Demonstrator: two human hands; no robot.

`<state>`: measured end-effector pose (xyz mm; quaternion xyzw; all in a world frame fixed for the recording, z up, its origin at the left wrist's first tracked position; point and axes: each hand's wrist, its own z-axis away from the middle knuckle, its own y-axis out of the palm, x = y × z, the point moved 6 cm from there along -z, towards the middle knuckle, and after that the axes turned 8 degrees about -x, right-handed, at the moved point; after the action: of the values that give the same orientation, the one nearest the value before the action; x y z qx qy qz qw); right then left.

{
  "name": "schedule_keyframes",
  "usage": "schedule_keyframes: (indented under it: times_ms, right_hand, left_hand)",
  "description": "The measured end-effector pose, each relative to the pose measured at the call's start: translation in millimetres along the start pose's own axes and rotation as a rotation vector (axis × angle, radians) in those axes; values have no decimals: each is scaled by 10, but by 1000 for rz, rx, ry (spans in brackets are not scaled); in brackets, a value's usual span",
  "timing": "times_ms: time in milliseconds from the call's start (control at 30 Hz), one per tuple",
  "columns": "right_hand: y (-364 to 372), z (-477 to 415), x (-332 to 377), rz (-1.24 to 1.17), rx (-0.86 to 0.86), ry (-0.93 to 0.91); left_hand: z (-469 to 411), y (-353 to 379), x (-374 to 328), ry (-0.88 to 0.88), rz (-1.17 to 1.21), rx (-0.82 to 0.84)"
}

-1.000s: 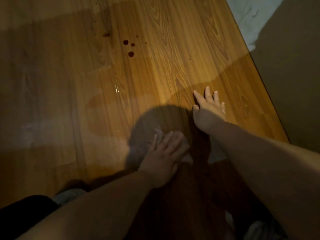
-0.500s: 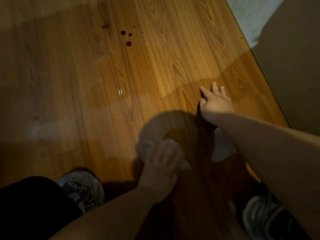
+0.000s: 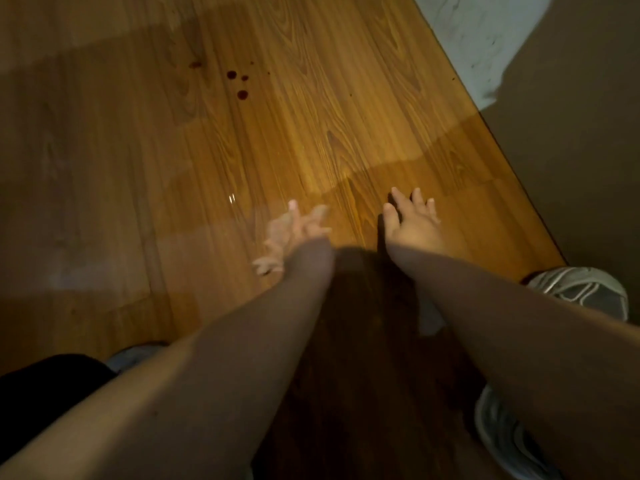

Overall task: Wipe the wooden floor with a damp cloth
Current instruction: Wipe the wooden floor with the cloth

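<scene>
The wooden floor (image 3: 311, 126) fills the view, its planks shiny with damp in the middle. My left hand (image 3: 304, 226) is stretched forward and blurred, and it presses on a pale cloth (image 3: 273, 237) that bunches out to its left on the floor. Just to the right, my right hand (image 3: 412, 220) lies flat on the boards with its fingers spread and holds nothing. Several dark red drops (image 3: 239, 84) dot the floor farther ahead, well beyond the cloth.
A brown upright surface (image 3: 571, 133) borders the floor on the right, with a white patch (image 3: 478, 39) at the top right. My grey shoes (image 3: 581, 289) (image 3: 502, 441) stand at the right, and dark clothing (image 3: 45, 375) shows at the lower left.
My left hand has pushed the cloth forward, out of the shadow into the lit, damp area. The right hand stays planted on the floor. The view has shifted a little.
</scene>
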<state>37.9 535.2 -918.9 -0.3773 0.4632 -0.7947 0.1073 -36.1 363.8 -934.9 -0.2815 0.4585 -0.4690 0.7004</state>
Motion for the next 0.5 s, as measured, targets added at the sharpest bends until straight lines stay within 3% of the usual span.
schedule_keyframes:
  times_ms: [33, 100, 167, 233, 367, 433, 500]
  right_hand:
    - [14, 22, 37, -38, -17, -7]
    - [131, 80, 171, 33, 45, -153]
    - [300, 156, 349, 125, 117, -339]
    - [417, 222, 505, 220, 112, -450]
    - [351, 158, 705, 345, 128, -557]
    - [134, -9, 748, 290, 246, -517]
    - [-268, -231, 763, 289, 257, -345]
  left_hand:
    - [20, 10, -182, 127, 41, 33]
    - [-69, -79, -514, 189, 364, 29]
    - [-226, -341, -616, 166, 480, -24]
    - [-491, -546, -459, 180, 392, 16]
    - [-847, -865, -160, 263, -49, -26]
    - [-975, -934, -64, 290, -235, 12]
    - [-1105, -984, -30, 309, -366, 56]
